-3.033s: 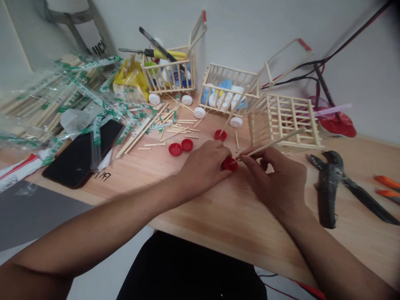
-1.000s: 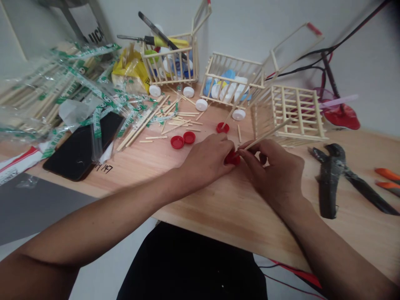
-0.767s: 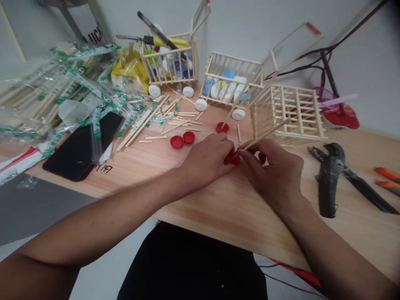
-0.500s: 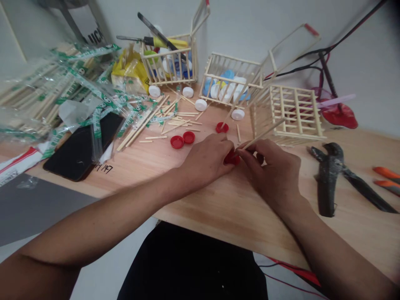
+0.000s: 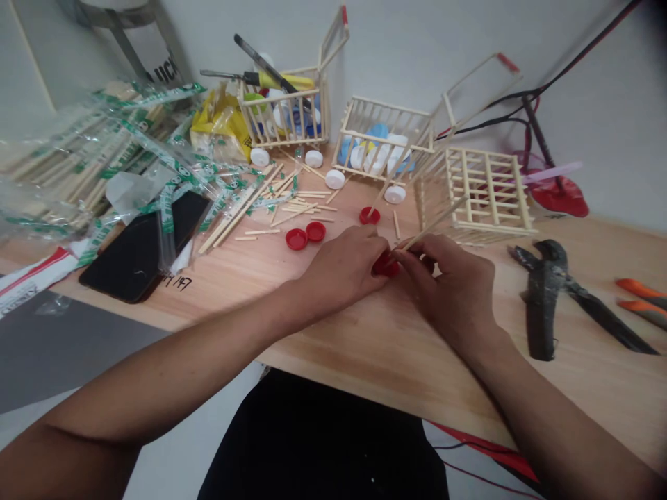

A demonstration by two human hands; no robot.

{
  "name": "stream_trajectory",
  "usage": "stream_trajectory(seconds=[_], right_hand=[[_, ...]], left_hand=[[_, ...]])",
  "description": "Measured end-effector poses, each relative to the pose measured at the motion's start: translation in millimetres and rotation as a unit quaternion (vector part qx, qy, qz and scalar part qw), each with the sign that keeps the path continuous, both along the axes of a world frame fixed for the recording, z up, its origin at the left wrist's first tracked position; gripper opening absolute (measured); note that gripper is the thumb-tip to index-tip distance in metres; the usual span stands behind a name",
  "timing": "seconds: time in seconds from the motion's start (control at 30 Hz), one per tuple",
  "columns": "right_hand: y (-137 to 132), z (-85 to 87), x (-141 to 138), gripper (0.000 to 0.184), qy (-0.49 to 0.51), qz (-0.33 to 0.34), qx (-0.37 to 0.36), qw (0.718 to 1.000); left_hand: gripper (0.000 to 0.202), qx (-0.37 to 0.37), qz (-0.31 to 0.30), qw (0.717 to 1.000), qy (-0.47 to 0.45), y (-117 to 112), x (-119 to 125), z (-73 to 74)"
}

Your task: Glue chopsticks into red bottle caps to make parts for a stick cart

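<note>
Lap (image 5: pixel 326 437): black fabric, just below the front edge of the desk (image 5: pixel 323 347)
Left hand (image 5: pixel 344 267): fingers closed on a red cap (image 5: pixel 384 265), right in the middle of things
Right hand (image 5: pixel 453 285): pinching a thin stick (image 5: pixel 435 223), slanted, low end down at that cap; honestly can't tell if it's touching
Black tool (image 5: pixel 545 298): lying off to the right, near some orange handles (image 5: pixel 640 288)
Phone (image 5: pixel 146 246): flat on the left, partly under clear wrappers (image 5: pixel 167 212)
Red pair (image 5: pixel 297 239): two more caps, side by side, left of the hands
Farther red cap (image 5: pixel 369 217): just past the left hand, second stick (image 5: pixel 383 186) leaning up out of it
Slatted frame (image 5: pixel 490 191): right of the carts
Middle cart (image 5: pixel 385 139): blue and white caps inside
Left cart (image 5: pixel 286 132): more caps, plus a pen (image 5: pixel 260 61) and yellow-handled screwdriver (image 5: pixel 292 81) across the top
</note>
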State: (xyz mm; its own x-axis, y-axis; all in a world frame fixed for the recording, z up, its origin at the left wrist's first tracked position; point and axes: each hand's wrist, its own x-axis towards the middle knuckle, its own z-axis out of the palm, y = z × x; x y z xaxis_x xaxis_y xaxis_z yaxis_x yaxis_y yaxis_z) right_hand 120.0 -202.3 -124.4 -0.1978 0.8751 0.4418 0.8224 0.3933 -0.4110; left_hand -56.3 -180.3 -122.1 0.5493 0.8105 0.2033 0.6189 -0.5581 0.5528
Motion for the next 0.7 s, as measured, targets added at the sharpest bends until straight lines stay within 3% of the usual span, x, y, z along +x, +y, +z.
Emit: stream_trajectory(seconds=[0.07,0.13,0.2,0.3,0.37,0.7], right_hand=[[-0.3,-0.7,0.1,0.013,-0.003,-0.004,0.000,1.000],[-0.7,-0.8,-0.1,0.012,0.001,-0.003,0.001,1.000],[-1.2,-0.1,-0.6,0.010,0.011,0.001,-0.001,1.000],[-1.8,1.6,-1.5,0.010,0.024,0.006,-0.008,1.000],[-1.9,2.3,-1.9,0.010,0.028,0.008,-0.013,1.000],[-0.5,2.6,-3.0,0.011,0.030,0.021,-0.009,0.999]], left_hand=[[0.011,-0.008,-0.012,1.000,-0.023,0.1,-2.7,2.7],[0.027,-0.019,-0.013,0.998,-0.056,0.3,-6.2,7.1],[0.036,-0.023,0.025,0.994,-0.099,0.8,-9.8,12.7],[0.033,0.005,0.110,0.978,-0.177,1.9,-14.1,21.1],[0.031,0.029,0.131,0.967,-0.215,2.3,-15.3,25.2],[0.028,0.074,0.118,0.955,-0.263,1.9,-16.0,24.8]])
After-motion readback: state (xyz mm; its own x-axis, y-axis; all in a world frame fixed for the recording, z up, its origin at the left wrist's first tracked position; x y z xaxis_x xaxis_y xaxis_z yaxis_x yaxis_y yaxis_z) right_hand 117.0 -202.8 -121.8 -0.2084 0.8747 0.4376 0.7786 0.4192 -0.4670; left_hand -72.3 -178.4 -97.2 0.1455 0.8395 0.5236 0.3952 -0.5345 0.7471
